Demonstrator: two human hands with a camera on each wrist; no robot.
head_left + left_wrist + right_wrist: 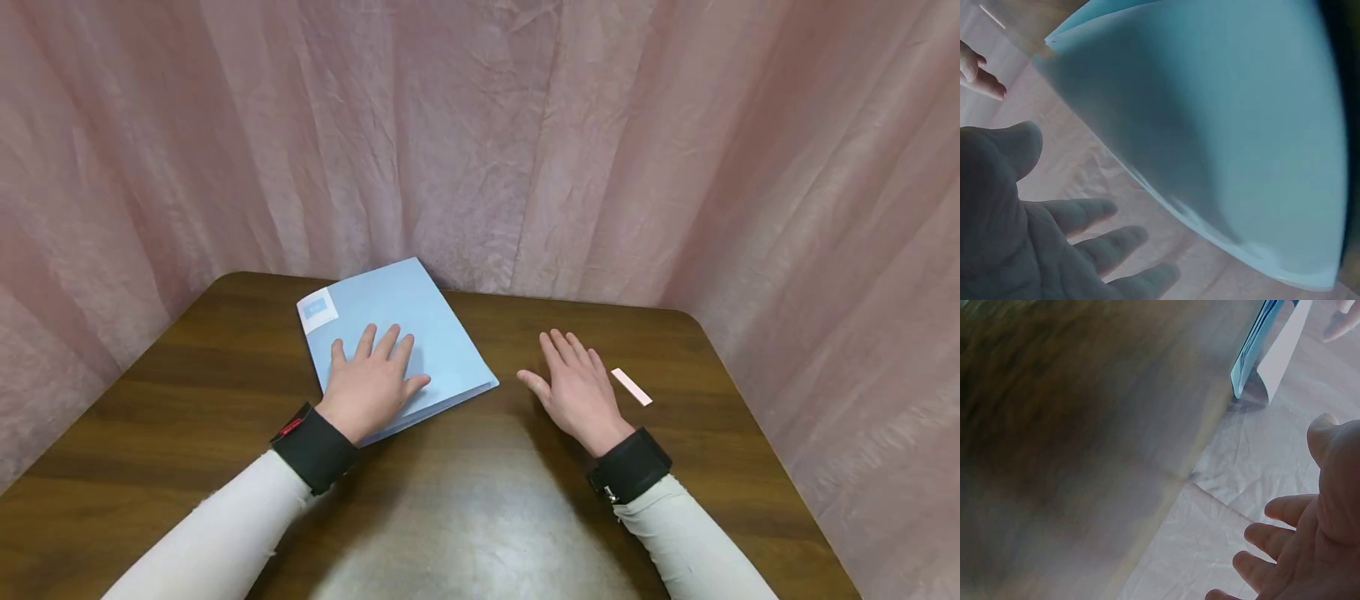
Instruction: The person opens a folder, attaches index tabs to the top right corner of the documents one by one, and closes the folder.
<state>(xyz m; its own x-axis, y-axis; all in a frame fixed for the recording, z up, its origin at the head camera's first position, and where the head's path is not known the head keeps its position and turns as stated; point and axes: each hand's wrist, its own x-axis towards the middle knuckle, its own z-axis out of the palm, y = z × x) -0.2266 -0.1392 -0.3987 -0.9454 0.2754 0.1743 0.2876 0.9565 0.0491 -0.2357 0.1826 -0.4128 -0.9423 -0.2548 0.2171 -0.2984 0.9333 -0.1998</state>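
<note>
A light blue folder (420, 312) lies at an angle on the wooden table, its white label (318, 309) at the far left corner. Over its lower part my left hand (367, 387) is held palm down, fingers straight and spread. In the left wrist view, the blue cover (1254, 125) stands apart from that hand's fingertips. My right hand (581, 396) hovers palm down to the right of the folder, fingers straight, thumb out to the side, holding nothing. Just right of it is a small pale pink strip (632, 387). The folder's edge (1250, 356) shows layered sheets in the right wrist view.
The brown table (465, 517) has rounded far corners. Pink curtains (480, 150) hang behind it and along both sides, close to its far edge. Dark bands (315, 447) circle both wrists over white sleeves.
</note>
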